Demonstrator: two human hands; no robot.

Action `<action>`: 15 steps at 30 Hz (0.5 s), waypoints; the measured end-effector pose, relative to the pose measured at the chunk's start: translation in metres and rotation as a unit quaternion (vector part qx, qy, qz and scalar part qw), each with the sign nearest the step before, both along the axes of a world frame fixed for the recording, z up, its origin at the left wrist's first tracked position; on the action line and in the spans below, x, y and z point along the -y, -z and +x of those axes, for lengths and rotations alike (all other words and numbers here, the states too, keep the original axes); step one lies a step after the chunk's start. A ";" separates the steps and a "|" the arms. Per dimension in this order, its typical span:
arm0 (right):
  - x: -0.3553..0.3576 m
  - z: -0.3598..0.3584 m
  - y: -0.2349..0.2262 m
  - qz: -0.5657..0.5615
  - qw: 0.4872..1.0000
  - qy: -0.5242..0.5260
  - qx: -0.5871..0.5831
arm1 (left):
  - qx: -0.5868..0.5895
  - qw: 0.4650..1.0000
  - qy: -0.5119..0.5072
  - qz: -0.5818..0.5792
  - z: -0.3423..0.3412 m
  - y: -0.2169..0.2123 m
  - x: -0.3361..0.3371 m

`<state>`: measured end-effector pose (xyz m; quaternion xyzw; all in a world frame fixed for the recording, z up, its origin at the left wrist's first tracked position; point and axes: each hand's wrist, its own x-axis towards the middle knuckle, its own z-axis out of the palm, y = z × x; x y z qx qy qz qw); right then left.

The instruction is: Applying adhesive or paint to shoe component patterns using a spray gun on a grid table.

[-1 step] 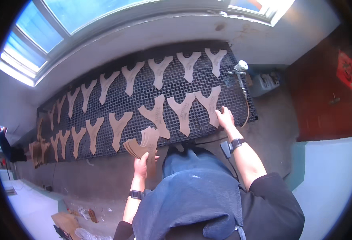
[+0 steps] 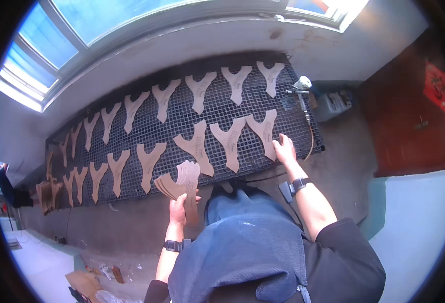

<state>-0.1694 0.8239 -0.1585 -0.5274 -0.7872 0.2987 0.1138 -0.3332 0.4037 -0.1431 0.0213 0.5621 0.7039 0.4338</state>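
Observation:
My left hand (image 2: 178, 211) is closed around a fanned stack of tan Y-shaped pieces (image 2: 186, 178), held at the near edge of a black mesh rack (image 2: 182, 132). My right hand (image 2: 284, 150), fingers curled, grips the lower right edge of a single Y-shaped piece (image 2: 264, 130) lying on the mesh. The material looks like leather or card, with dark print on its face; I cannot tell which. Just left of it lies another Y-shaped piece (image 2: 228, 141), and a further one (image 2: 197, 146) lies beyond my left hand. Two rows of such pieces run along the rack.
A spray gun (image 2: 301, 90) with a hose sits at the rack's right end, near a translucent plastic jug (image 2: 333, 105). More pieces (image 2: 47, 194) are bunched at the far left end, near a person's dark-clothed leg (image 2: 11, 188). A cardboard box (image 2: 85, 285) lies lower left.

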 end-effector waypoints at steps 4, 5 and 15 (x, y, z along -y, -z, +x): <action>0.040 0.010 -0.036 -0.255 0.953 -0.157 -0.037 | 0.119 0.986 0.003 0.121 -0.004 -0.022 -0.039; 0.053 0.006 -0.049 -0.396 0.900 -0.170 -0.066 | 0.110 0.983 0.016 0.145 -0.002 -0.028 -0.055; 0.000 -0.003 -0.055 -0.475 0.839 -0.121 -0.237 | -0.008 0.996 0.055 0.067 0.035 -0.060 -0.184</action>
